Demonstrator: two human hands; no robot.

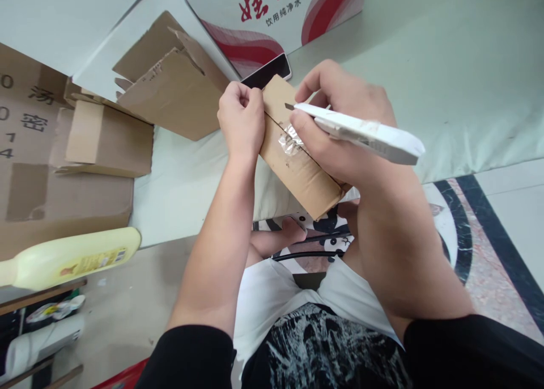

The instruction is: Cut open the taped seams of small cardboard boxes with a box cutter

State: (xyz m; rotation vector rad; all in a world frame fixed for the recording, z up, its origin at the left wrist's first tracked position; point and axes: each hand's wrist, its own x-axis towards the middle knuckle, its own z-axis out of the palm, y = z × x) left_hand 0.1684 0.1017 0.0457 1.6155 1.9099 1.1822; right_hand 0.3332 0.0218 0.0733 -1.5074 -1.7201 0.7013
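A small brown cardboard box (304,168) lies slanted on the pale green tabletop, a seam running along its upper face and a patch of clear tape (290,141) across that seam. My left hand (243,117) is closed at the box's far left edge; whether its fingers pinch a part of the box is hidden. In my right hand (344,111) is a white utility knife (365,133), gripped between thumb and fingers. Its short dark blade points left, over the far end of the box.
Behind the box are a phone (272,71) and a large white-and-red carton (280,21). Open cardboard boxes (174,92) (110,134) stand at the left, near a big brown carton (25,191). A yellow bottle (80,256) lies at the left table edge.
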